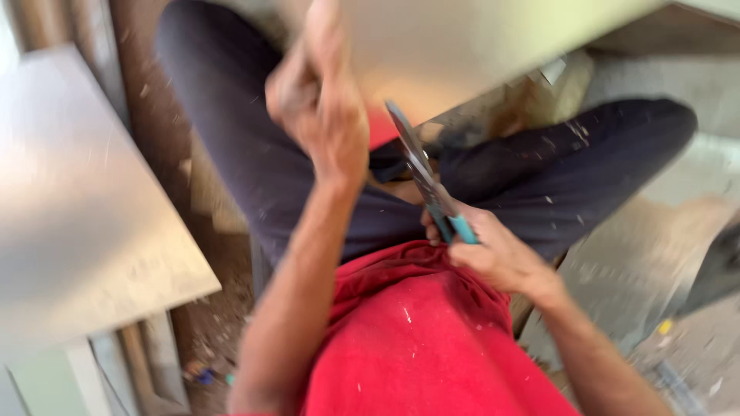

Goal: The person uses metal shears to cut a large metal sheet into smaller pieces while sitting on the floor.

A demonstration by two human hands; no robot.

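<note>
View: head camera looking down; frame heavily motion-blurred, fine detail lost.
Left hand (320,115): raised at upper centre, fingers curled in against the lower edge of a pale board (478,38). Blur hides whether it grips the board or only presses on it; cannot tell.
Right hand (489,250): lower, at centre right, just above the lap, fingers wrapped tight around the teal handle of a hand saw (424,173).
Hand saw: grey blade runs from the right hand up and to the left, tip ending near the board's lower edge, just beside the left hand. Contact between blade and board not readable.
Pale board: spans the top of the frame, tilted, over the knees.
Posture: person seated or crouched, dark trousers (254,146) spread to both sides, red shirt (416,339) filling the lower centre, both flecked with pale specks.
Left side: a large flat grey panel (77,200) lies beside the leg, well apart from both hands.
Floor (208,323): brown, scattered with dust and small scraps.
</note>
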